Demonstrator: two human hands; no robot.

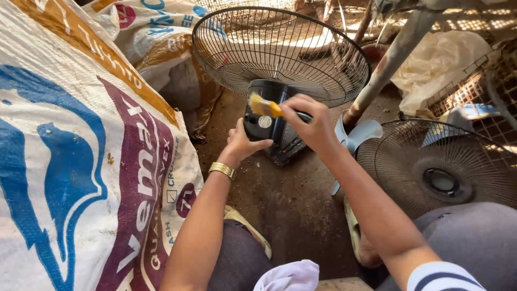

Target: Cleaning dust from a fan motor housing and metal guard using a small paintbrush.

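A black fan motor housing [267, 116] with its wire rear guard [280, 51] attached stands tilted on the dirt floor in the head view. My left hand [242, 143] grips the housing's lower left side; a gold bracelet circles that wrist. My right hand [312, 125] holds a small paintbrush [264, 106] with a yellow ferrule, its pale bristles pressed on the housing's upper left face.
Large printed woven sacks [81, 156] fill the left side. A second wire fan guard [439, 167] lies at the right, with pale blue fan blades [358, 134] beside it. A rusty pipe [390, 59] slants at the upper right. My knees and a white cloth [291, 276] are below.
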